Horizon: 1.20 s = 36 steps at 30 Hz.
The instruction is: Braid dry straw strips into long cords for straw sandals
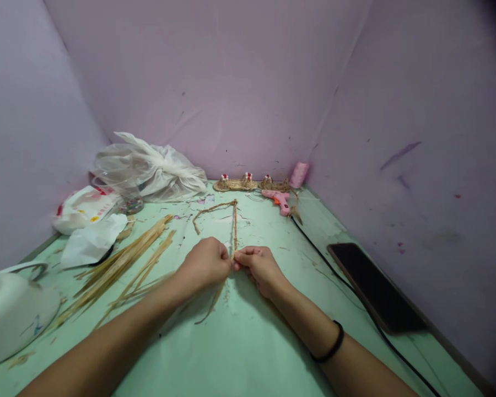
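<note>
A thin twisted straw cord (235, 226) runs away from me down the middle of the table, then bends sharply left at its far end. My left hand (209, 260) and my right hand (261, 267) meet at its near end, each closed in a pinch on it. Loose strands (215, 304) trail from under the left hand toward me. Left of my hands lies a bundle of dry, flat straw strips (119, 264), with a few strips spread beside it. The fingertips of the left hand are partly hidden.
At the back are a pink glue gun (278, 199), a pink thread spool (299, 175), woven straw pieces with red-and-white beads (237, 183) and a white plastic bag (165, 171). A phone (374, 286) and black cable (334, 261) lie right; a white rounded object (20, 314) stands left.
</note>
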### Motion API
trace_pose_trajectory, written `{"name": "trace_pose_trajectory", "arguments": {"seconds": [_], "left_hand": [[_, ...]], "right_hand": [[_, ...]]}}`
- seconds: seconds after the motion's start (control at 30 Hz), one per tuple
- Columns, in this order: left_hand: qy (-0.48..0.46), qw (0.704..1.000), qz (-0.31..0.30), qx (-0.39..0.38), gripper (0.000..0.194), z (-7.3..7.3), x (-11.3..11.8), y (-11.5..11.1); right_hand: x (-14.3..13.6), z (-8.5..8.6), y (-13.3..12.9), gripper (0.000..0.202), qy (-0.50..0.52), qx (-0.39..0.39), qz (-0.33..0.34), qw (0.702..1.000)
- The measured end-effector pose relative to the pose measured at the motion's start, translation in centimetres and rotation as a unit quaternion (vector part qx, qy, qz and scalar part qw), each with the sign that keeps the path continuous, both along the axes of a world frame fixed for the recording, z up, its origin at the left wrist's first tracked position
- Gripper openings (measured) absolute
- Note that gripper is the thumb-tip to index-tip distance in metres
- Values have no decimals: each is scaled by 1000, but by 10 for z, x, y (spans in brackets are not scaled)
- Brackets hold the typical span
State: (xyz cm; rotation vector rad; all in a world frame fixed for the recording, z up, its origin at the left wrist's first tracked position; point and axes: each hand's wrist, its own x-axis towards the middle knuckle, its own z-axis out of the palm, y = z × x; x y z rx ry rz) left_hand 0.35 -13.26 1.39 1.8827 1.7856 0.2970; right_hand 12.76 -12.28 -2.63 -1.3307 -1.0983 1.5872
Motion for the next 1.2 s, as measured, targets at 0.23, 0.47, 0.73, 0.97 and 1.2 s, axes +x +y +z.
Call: {"name": "trace_pose_trajectory", "arguments": {"seconds": [0.23,0.47,0.73,0.97,1.2], "left_hand": [[149,983,-61,94,27,-7,26,-27],[-159,984,75,-41,24,10,-3,5],[-368,899,81,-224,13,-18,2,18],[-241,945,122,-183,19,-17,11,14],[-254,954,98,-127,12,-26,8,14]], "right_hand": [[0,0,-2,6,71,-32,-27,997],[7,0,2,16,86,-42,50,994],[9,-10,8,8,65,39,129,989],[13,-15,4,21,-257,248,93,929],[12,5,-9,20,-440,273,62,853]]}}
